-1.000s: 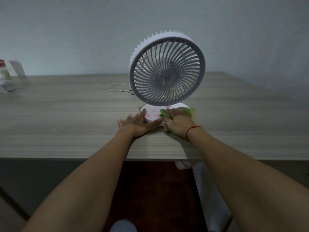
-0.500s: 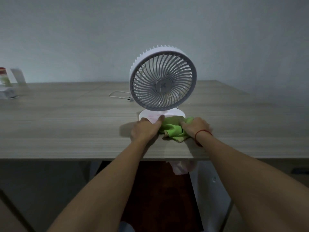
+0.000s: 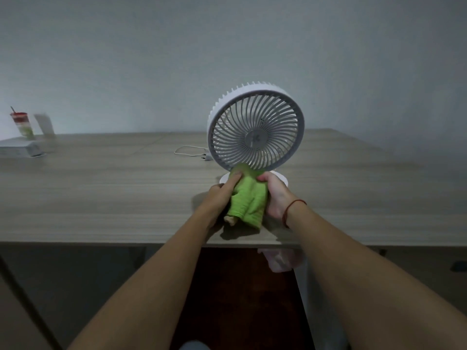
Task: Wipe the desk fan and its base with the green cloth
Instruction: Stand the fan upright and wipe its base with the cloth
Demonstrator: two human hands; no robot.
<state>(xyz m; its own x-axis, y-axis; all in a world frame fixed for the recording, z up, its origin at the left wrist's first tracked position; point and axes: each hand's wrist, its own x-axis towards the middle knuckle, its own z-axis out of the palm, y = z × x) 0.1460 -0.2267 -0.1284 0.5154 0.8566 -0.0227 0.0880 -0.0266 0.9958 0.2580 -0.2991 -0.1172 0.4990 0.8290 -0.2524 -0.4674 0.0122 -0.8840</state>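
From the head camera, both forearms reach forward over the bench (image 3: 101,193). The left hand (image 3: 219,198) and right hand (image 3: 275,195) each grip a side of the green cloth (image 3: 249,202), bunched between them against the lower grille of the white desk fan (image 3: 256,127). Its base (image 3: 281,179) sits behind the hands. A white cable with plug (image 3: 192,151) lies behind the fan, a striped cup (image 3: 22,123) far left.

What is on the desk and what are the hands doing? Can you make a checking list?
Surface: wooden desk, mostly bare.
Job's things: desk fan upright on its white base; green cloth lifted off the desk.
Clutter: cup and white box at far left.
Grippers: left hand and right hand both grip the cloth.
Cables: white cord with plug lying loose behind the fan.
Surroundings: plain wall.
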